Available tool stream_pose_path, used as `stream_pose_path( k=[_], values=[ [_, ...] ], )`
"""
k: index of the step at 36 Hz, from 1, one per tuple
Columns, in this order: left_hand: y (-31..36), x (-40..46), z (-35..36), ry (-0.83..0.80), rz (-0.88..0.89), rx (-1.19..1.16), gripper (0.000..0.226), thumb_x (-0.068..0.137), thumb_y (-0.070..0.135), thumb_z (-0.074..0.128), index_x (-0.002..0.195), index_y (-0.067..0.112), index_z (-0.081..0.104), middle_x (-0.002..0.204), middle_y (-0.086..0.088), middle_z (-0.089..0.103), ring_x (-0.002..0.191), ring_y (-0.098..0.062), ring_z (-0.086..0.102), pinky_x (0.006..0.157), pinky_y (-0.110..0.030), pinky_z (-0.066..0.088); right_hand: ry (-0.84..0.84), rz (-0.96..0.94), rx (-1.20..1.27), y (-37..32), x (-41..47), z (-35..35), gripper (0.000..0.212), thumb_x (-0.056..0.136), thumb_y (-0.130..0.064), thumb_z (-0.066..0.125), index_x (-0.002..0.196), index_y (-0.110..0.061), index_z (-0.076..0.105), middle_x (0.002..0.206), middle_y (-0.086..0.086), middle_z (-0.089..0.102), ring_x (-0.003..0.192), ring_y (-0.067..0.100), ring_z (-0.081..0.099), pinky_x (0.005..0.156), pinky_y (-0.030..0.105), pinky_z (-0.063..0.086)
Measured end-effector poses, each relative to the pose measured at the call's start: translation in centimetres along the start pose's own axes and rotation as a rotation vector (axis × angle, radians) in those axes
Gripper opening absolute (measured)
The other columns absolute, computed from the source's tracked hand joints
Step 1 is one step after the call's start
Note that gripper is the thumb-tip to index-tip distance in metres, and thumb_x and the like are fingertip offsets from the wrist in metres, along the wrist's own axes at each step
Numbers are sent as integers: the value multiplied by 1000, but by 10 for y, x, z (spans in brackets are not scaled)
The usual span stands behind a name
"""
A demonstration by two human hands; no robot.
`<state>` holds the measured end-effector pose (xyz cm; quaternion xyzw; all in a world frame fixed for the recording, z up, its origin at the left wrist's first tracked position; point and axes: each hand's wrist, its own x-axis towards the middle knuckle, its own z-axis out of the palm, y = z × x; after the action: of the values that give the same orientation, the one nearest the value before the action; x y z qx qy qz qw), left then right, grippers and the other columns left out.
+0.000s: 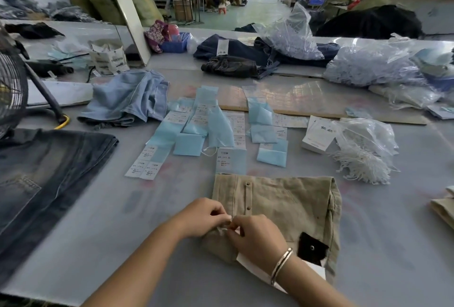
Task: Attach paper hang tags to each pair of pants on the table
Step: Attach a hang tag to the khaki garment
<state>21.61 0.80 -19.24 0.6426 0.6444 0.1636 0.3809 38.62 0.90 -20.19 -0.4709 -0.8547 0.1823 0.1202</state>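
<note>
Spanning the frame, a long grey counter (118, 228) carries folded khaki cotton pants (290, 203) at its near edge, below rows of pale blue paper hang tags (189, 143). The left hand (204, 218) and right hand (258, 238) meet at the waistband, fingers (222, 213) pinching a thin white string (224, 227). Keeping the loop taut while threading should stop it slipping out.

Hang tags (231, 159) lie on the table (122, 233) behind the pants (290, 198).
</note>
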Motion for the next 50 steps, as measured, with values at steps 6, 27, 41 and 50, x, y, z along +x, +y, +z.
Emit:
stream_pose_path(
  k=[6, 27, 41, 50],
  values=[
    [3, -1, 8, 21, -57, -214, 23, 93, 24, 61, 71, 20, 66, 62, 9, 62, 54, -3, 53, 55, -18, 43, 23, 39, -90, -8, 6, 7, 28, 92, -32, 42, 102, -21, 66, 97, 9, 69, 92, 31, 62, 64, 30, 34],
    [-7, -3, -1, 6, -47, -55, 19, 90, 24, 65, 73, 34, 67, 69, 19, 65, 64, 9, 57, 65, -11, 46, 400, -18, -118, -8, -8, 11, 27, 52, -29, 93, 51, -29, 66, 46, -7, 57, 36, 16, 54, 32, 16, 32],
    [-7, -4, 2, 318, -267, -613, 31, 88, 12, 45, 59, 14, 55, 57, 0, 58, 53, -10, 52, 55, -24, 36, 115, 62, 481, 21, -25, -16, 20, 85, -4, 67, 92, -20, 76, 85, -7, 62, 74, 3, 56, 69, 10, 41],
    [-5, 3, 16, 500, -119, -509, 34, 95, 29, 56, 70, 10, 67, 63, 3, 64, 67, -12, 58, 71, -31, 47, 96, 195, 685, 28, -22, -21, 32, 84, 0, 66, 79, -32, 70, 82, -12, 72, 80, -3, 65, 73, 9, 47]
  ],
)
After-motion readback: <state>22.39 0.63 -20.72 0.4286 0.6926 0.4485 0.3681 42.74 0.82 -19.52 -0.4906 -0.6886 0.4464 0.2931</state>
